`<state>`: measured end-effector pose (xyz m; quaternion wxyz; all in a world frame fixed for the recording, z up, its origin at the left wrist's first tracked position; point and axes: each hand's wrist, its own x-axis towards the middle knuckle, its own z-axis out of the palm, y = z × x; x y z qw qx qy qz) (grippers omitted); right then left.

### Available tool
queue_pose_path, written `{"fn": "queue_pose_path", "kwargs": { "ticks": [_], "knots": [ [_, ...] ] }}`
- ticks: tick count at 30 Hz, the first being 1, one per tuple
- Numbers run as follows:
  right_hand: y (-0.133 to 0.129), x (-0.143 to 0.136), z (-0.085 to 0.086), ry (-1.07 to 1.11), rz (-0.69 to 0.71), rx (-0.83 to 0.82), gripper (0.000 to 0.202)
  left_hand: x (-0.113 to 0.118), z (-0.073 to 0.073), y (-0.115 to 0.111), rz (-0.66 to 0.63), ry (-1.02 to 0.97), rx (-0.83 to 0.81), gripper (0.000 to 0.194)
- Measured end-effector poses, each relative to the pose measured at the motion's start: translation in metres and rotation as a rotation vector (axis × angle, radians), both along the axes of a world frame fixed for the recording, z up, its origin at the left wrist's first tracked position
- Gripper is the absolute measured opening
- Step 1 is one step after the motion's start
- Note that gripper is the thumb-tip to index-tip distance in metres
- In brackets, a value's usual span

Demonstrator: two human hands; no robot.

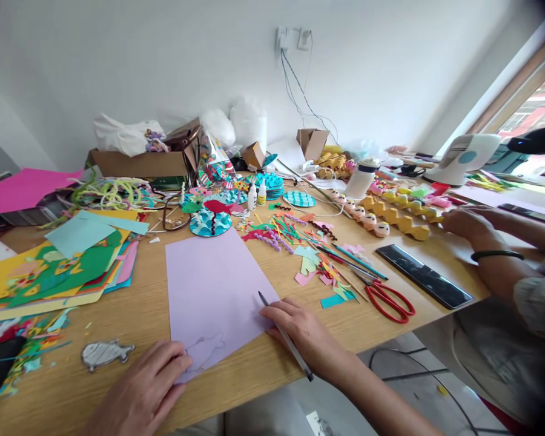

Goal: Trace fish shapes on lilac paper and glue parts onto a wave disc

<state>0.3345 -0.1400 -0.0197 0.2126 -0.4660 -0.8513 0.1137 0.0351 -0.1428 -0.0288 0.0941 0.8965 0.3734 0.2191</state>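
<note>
A purple sheet of paper (218,272) lies on the wooden table in front of me, with a faint fish outline drawn near its lower edge. My right hand (295,330) rests at the sheet's right edge, its fingers closed on a grey pen (288,342) whose upper end leans outward. My left hand (148,384) lies at the lower left corner of the sheet, fingertips on the paper, fingers slightly apart and holding nothing. Left of the sheet is a small grey fish cutout (105,353) with a dark outline.
Red-handled scissors (393,303), a black phone (424,275) and paper scraps (322,266) lie to the right. Coloured sheets (68,266) are stacked at left. Two glue bottles (257,195) stand behind a blue decorated disc (209,224). Another person's hands (470,224) are at far right.
</note>
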Motion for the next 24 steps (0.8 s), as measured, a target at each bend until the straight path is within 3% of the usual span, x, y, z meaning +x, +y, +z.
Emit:
{"fn": "queue_pose_path", "kwargs": {
  "ticks": [5, 9, 14, 18, 20, 24],
  "knots": [
    [-0.006, -0.008, -0.001, -0.009, -0.012, -0.003, 0.023, -0.002, 0.001, -0.003, -0.021, -0.099, -0.231, 0.070],
    [-0.014, -0.016, -0.002, -0.017, -0.007, 0.030, 0.022, -0.001, 0.006, -0.005, 0.050, -0.101, -0.304, 0.068],
    [-0.022, -0.024, -0.003, 0.000, 0.033, 0.043, 0.021, -0.013, 0.016, -0.003, 0.095, 0.014, -0.143, 0.040],
    [-0.023, -0.023, -0.002, 0.049, 0.066, 0.059, 0.020, -0.046, 0.031, 0.007, 0.142, 0.132, 0.004, 0.023],
    [-0.021, -0.019, -0.002, 0.065, 0.065, 0.061, 0.021, -0.067, 0.037, 0.016, 0.211, 0.216, 0.064, 0.022],
    [-0.017, -0.011, 0.002, 0.050, 0.093, 0.031, 0.032, -0.099, 0.043, 0.036, 0.175, 0.375, 0.078, 0.028]
  ]
}}
